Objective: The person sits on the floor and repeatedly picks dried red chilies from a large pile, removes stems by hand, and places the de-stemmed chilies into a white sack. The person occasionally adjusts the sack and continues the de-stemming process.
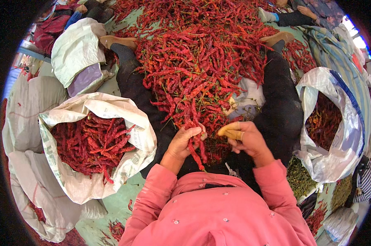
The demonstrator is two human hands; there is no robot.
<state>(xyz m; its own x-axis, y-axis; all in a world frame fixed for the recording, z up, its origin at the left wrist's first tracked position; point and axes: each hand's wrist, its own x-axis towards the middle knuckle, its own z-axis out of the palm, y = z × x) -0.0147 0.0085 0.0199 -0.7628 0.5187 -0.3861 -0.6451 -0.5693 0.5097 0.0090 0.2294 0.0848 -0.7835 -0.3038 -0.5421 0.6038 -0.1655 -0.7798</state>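
Note:
A large heap of dried red chili peppers [201, 58] lies between my outstretched legs. Close to my lap, my left hand [188, 138] grips a small bunch of dried red chilies [195, 152], some pointing down towards me. My right hand [245, 136] is just to the right, apart from the bunch, with yellowish coverings on its thumb or fingers. Its fingers are bent, and whether anything small sits between them cannot be told. On the left, an open white woven sack [142, 135] with a rolled-down rim holds many red chilies.
A white sack [324, 172] with darker chilies stands at the right, beside greenish stems [299, 175]. Filled sacks [34, 107] line the left. Another white sack [77, 52] is at the upper left. Other people's limbs [296, 18] show at the top corners.

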